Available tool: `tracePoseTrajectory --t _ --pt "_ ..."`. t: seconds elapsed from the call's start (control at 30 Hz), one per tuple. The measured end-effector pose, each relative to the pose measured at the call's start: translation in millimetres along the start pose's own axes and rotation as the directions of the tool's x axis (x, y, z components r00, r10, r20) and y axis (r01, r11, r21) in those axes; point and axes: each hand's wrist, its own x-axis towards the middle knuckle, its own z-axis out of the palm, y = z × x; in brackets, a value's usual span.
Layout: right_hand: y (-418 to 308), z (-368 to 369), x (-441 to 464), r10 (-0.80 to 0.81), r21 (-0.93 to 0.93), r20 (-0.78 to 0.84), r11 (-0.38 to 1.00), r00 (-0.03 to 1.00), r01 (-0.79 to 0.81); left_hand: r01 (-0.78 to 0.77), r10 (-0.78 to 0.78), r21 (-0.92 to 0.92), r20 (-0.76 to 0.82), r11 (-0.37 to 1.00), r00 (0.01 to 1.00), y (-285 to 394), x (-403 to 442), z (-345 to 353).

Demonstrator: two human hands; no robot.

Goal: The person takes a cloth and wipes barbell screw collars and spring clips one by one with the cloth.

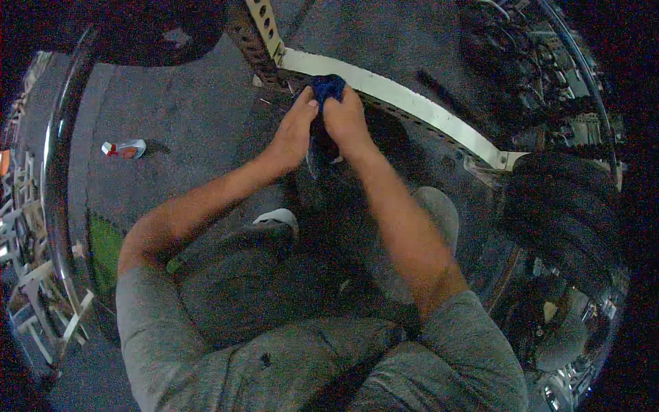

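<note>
A crumpled dark blue cloth (329, 87) is bunched up in front of me, close against a white metal beam (398, 99) with a row of holes in its side. My left hand (296, 130) is closed on the cloth's left side, with its thumb near the edge. From the right, my right hand (345, 122) grips the same cloth with bent fingers. Both arms reach forward, and the fingertips are partly hidden behind the cloth. Below the hands the picture is dark, and what lies there is hard to make out.
A clear bottle with a red and white top (125, 149) lies on the dark floor to the left. A perforated upright (263, 24) joins the beam at its far end. Black weight plates (559, 199) stand at right. A curved shiny tube (56, 144) runs down the left side.
</note>
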Motion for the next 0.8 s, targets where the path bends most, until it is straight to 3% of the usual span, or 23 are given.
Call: tracePoseTrajectory --t 0.07,0.13,0.2,0.23,0.27,0.3,0.33,0.37,0.4,0.43,0.5,0.6,0.63,0.67,0.73,0.8 --pt "-8 -12 -1 0.234 0.114 0.158 0.961 0.959 -0.253 0.007 -0.006 0.109 -0.007 0.994 1.000 0 -5 -3" --pt "-1 -12 -5 0.290 0.399 0.271 0.834 0.918 -0.381 0.082 -0.082 0.177 -0.008 0.981 0.997 19 -9 -10" --pt "1 -11 -4 0.316 0.627 0.331 0.631 0.889 -0.457 0.297 -0.300 -0.216 0.019 0.930 0.954 21 0 -13" --pt "1 -13 -3 0.269 0.642 0.308 0.650 0.913 -0.407 0.368 -0.395 -0.609 0.095 0.703 0.914 11 12 -11" --pt "-12 -17 -7 0.220 0.655 0.283 0.666 0.933 -0.356 0.358 -0.484 -0.874 0.169 0.329 0.858 -1 24 -9" --pt "-24 -21 -12 0.171 0.669 0.258 0.679 0.951 -0.303 0.377 -0.473 -0.866 0.194 0.329 0.859 9 23 -12" --pt "-31 -26 -17 -0.002 0.452 0.263 0.884 0.965 -0.121 0.396 -0.463 -0.857 0.219 0.330 0.859 20 22 -16" --pt "-5 -20 -17 -0.317 0.146 0.143 0.944 0.938 0.297 0.417 -0.452 -0.846 0.245 0.332 0.858 35 19 -20" --pt "-12 -16 -20 -0.403 -0.137 0.148 0.896 0.903 0.422 0.476 -0.514 -0.793 0.246 0.381 0.822 49 15 -24" --pt "-19 -10 -27 -0.481 -0.405 0.178 0.759 0.859 0.509 0.495 -0.518 -0.766 0.251 0.410 0.818 49 16 -24" --pt "-27 -7 -33 -0.381 -0.446 0.186 0.789 0.906 0.423 0.538 -0.531 -0.704 0.266 0.463 0.805 49 16 -23" --pt "-24 -2 -32 -0.381 -0.486 0.127 0.781 0.916 0.392 0.471 -0.499 -0.638 0.153 0.610 0.853 53 10 -14" --pt "-22 -2 -30 -0.366 -0.427 0.087 0.826 0.927 0.367 0.447 -0.484 -0.611 0.116 0.653 0.867 54 9 -12" --pt "-22 -3 -28 -0.349 -0.366 0.048 0.866 0.936 0.341 0.447 -0.460 -0.677 0.177 0.585 0.870 55 12 -12" --pt "-23 -5 -25 -0.335 -0.328 -0.003 0.890 0.942 0.315 0.420 -0.451 -0.524 0.075 0.741 0.889 58 1 -8" --pt "-10 -1 -19 -0.444 -0.418 -0.028 0.819 0.895 0.393 0.553 -0.576 -0.598 0.178 0.580 0.797 43 8 -8"
